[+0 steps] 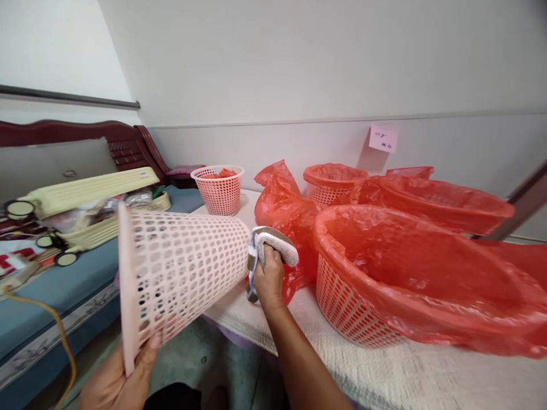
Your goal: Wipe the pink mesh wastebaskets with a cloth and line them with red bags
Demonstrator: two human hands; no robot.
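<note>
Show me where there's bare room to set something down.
Bare white cover lies before the big lined basket; a narrower strip separates the upright white basket from the bulging red bag. Rear right, more lined baskets crowd together.

Basket at eight o'clock pale pink, hole-patterned; cloth grey-white; liner at four red; suitcase at nine cream.

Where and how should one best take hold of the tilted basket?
Its rim, from the near left, seems best: it flares outward, giving the left hand an edge, and the narrow base points right, toward the cloth.
</note>
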